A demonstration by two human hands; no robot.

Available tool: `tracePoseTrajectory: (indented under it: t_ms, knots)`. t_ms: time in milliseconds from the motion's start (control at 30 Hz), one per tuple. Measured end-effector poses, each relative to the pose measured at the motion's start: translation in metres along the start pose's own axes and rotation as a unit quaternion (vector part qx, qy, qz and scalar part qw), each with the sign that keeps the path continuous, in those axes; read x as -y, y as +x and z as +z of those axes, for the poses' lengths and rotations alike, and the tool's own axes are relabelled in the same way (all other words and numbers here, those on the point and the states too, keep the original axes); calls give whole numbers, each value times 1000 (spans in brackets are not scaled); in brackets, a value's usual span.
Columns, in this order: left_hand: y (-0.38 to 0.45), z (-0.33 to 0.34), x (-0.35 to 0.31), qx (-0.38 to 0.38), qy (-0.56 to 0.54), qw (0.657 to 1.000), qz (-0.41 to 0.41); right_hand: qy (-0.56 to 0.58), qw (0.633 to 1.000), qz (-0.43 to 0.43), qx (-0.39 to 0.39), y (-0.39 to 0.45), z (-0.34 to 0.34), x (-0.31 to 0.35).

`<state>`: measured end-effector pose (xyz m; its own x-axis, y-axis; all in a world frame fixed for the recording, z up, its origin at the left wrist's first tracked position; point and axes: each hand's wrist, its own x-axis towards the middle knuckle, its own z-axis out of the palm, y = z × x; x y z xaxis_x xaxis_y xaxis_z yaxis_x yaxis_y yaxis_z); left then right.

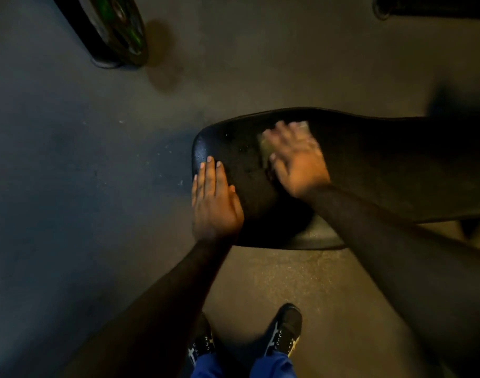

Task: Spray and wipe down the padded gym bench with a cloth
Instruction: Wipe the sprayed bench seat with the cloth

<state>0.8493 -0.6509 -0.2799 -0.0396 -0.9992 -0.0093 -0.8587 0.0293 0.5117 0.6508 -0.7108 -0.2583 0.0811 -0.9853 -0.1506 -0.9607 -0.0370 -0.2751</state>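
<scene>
Bench (369, 165): black pad, directly before the person, droplets near its end.
Right hand (296, 156): spread flat, pressing cloth (269, 148) onto pad, blurred, likely mid-wipe.
Left hand (215, 203): flat, fingers together on pad edge, probably bracing.
Plate (119, 31): on floor, well apart.

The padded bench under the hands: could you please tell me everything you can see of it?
The bench is a long black pad with a rounded near end and a faintly pebbled, vinyl-like skin. It lies flat above the floor, running off the picture to the right; its frame is mostly hidden. The left hand rests flat, fingers straight, on its rounded end. The right hand, blurred, presses a pale cloth onto the top. Small specks near the end may be spray droplets.
</scene>
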Motion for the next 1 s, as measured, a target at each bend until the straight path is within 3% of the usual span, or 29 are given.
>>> tracePoseTrajectory:
  t_ms: [67,133,200,233,367,400,500,533,567,633,667,767,833,933,967,1000]
  knots:
    - [0,1,2,8,3,1000,-5,18,990,137,-31,18,6,25]
    - [0,0,4,17,-4,1000,3,12,999,27,-19,20,13,63]
    - [-2,0,5,14,-9,1000,11,9,992,-125,31,25,14,59]
    - [-3,0,5,6,-16,1000,16,4,989,-148,25,34,9,48]
    - [-6,4,7,-23,-39,999,4,7,999,39,-33,61,12,56]
    - [-7,4,6,-25,-38,999,-3,1,1000,9,-27,57,14,67]
    - [-7,5,5,-29,-36,999,-12,-9,982,-189,24,52,10,48]
    - [-7,6,6,-38,-35,999,-15,-21,978,-207,22,61,5,33]
    - [-7,7,7,-45,-36,998,-17,-30,985,-170,8,69,1,27]
    - [-8,7,8,-46,-45,998,-15,-15,1000,-10,-19,70,2,37]
    - [-7,6,7,-40,-48,998,-12,-22,999,14,-23,64,6,52]
    - [-7,4,7,-23,-49,998,-14,-14,985,-166,52,37,13,59]
    - [-7,2,7,-22,-56,998,-17,-27,976,-211,46,46,5,33]
    - [-4,-1,7,-6,-56,998,-23,2,1000,19,-24,50,8,39]
    - [-3,-1,8,2,-56,998,-25,3,999,37,-22,39,14,53]
    - [-2,-3,8,6,-60,998,-27,2,1000,-11,-12,23,19,63]
